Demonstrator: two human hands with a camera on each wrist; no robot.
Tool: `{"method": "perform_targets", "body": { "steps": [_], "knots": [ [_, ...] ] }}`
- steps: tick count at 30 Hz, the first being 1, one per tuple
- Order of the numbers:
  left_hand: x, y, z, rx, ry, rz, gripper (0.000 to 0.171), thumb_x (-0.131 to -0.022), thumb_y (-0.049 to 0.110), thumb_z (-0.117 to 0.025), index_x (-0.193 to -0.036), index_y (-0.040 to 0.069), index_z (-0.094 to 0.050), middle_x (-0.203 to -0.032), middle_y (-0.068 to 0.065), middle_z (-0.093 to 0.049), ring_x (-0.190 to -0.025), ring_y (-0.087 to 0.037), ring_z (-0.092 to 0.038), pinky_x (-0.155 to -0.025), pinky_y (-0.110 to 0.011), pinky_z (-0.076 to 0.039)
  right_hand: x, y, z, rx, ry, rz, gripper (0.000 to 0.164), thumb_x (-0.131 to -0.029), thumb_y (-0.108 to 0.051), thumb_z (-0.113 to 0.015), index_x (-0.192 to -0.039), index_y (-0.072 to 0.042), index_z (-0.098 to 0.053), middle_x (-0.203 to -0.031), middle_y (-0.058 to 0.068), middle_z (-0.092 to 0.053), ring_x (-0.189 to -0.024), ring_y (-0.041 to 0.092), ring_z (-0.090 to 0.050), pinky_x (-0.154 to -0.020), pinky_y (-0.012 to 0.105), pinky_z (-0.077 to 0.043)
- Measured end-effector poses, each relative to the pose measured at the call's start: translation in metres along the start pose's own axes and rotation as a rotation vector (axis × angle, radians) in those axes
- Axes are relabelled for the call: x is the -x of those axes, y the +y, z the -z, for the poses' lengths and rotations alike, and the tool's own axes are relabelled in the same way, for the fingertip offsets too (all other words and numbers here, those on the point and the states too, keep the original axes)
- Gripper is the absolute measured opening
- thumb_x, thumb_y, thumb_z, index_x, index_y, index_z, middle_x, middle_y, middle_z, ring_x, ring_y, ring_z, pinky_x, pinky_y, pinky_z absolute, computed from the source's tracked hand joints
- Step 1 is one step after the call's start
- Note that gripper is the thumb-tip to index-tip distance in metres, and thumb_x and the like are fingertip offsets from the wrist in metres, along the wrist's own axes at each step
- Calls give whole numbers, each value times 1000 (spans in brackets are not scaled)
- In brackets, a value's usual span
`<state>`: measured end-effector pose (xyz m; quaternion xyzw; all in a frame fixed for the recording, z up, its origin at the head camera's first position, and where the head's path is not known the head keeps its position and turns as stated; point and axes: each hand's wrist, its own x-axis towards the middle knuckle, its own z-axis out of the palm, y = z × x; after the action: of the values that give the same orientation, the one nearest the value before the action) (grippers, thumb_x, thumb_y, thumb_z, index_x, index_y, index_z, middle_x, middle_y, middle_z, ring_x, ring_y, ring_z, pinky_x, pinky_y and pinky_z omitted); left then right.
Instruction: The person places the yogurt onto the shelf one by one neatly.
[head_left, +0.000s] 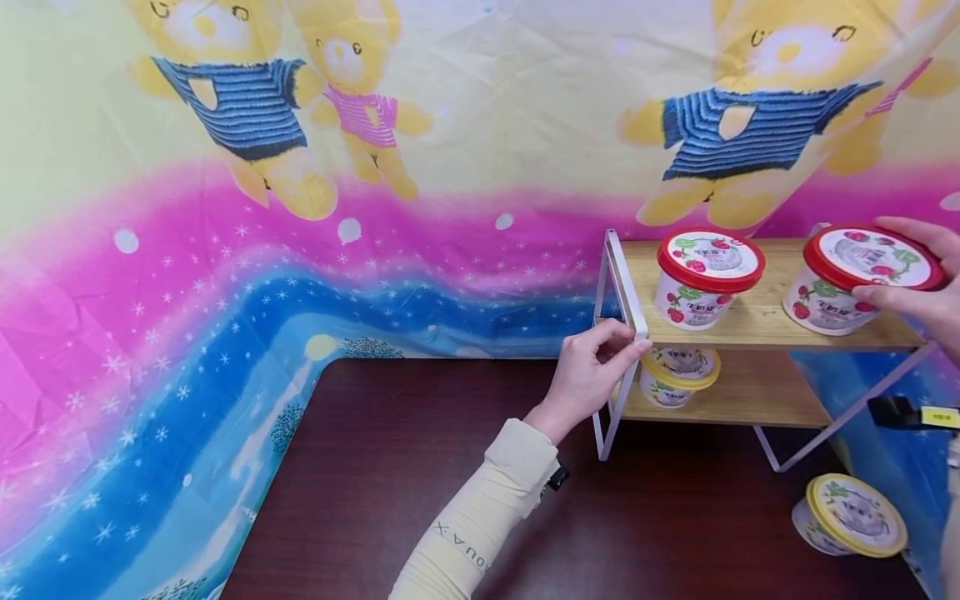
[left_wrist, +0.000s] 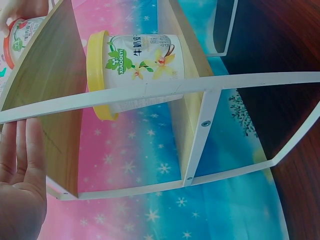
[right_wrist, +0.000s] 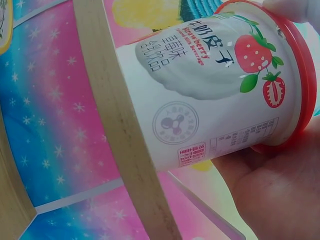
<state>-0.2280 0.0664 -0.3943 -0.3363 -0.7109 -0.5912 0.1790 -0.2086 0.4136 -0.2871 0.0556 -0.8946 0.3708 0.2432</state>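
My left hand [head_left: 585, 375] pinches the white metal frame [head_left: 624, 287] at the left end of a two-tier wooden shelf [head_left: 757, 335]. At the upper tier's right end, my right hand [head_left: 937, 307] grips a red-lidded strawberry milk tub [head_left: 828, 307] by its lid. In the right wrist view that tub [right_wrist: 200, 90] stands at the board's edge, fingers and thumb around the rim. A second red-lidded tub [head_left: 693, 304] stands to its left. Below, on the lower tier, is a yellow-lidded tub [left_wrist: 145, 70], partly behind the frame in the left wrist view.
Another yellow-lidded tub [head_left: 851, 517] sits on the dark wooden table [head_left: 390, 467], at the front right of the shelf. A cartoon-bear cloth [head_left: 480, 167] hangs behind the shelf. A black object with a yellow label [head_left: 911, 414] shows near the right wrist.
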Motion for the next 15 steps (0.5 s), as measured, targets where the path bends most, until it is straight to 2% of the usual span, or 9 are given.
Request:
{"method": "perform_targets", "body": {
  "steps": [7,15],
  "knots": [
    [0,-1,0,2,-1,1,15,-90,29,-64,-93,14,-63,-86,6,-65,-68,2,-56,-61,-17,-50,1,-4,-1,-35,-19,-13,76,-82,-3,-67,-145,-28,-33,-138,-4,-36,-103,-1,-32,-70,3,-31],
    [0,-1,0,9,-6,6,15,-90,29,-63,-94,15,-63,-87,5,-65,-69,2,-56,-62,-18,-51,1,-5,-6,-100,-6,-9,73,-85,2,-63,-145,-26,-33,-135,-5,-35,-106,1,-32,-83,5,-32]
  ]
}}
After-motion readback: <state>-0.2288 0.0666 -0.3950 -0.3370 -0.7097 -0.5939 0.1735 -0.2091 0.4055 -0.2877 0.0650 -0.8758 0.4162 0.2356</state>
